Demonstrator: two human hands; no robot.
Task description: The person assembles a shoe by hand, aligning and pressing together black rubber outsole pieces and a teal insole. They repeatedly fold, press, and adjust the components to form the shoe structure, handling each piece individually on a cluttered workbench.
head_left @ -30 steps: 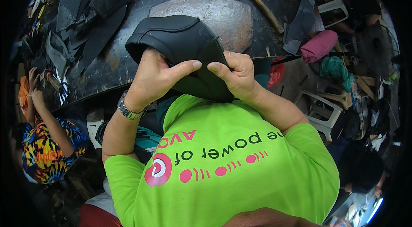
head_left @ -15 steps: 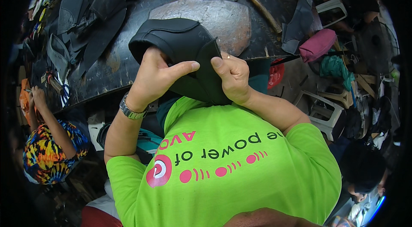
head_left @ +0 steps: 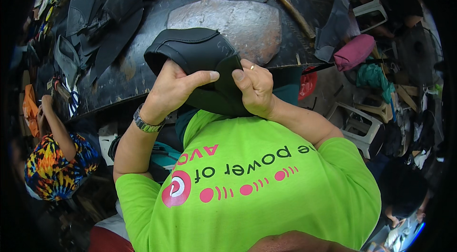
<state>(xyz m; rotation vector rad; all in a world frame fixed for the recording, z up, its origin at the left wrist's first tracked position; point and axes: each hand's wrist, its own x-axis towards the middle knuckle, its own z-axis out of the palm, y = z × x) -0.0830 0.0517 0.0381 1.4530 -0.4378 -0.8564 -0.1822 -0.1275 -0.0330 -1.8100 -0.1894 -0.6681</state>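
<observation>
A stitched black shoe upper (head_left: 197, 45) is held up in front of my chest, at the table's near edge. My left hand (head_left: 173, 83) grips it at its open end, fingers inside and thumb pressed on the outside. On its other side, my right hand (head_left: 256, 87) pinches the edge between thumb and curled fingers. The fingertips of the left hand are hidden within the upper. Behind it lies a flat, worn stone slab (head_left: 233, 23) on the table.
The dark table (head_left: 162, 14) carries several black shoe uppers (head_left: 85, 4) at left and a hammer (head_left: 293, 11) at right. A grey piece (head_left: 333, 28) and a pink bundle (head_left: 354, 52) lie at the right edge. Plastic stools (head_left: 357, 126) stand at right; another person (head_left: 57, 161) works at left.
The shoe upper has dipped slightly toward me, its top edge lower and tilted. Both hands keep their grip, the right shifting a little. The person at left has moved their arms.
</observation>
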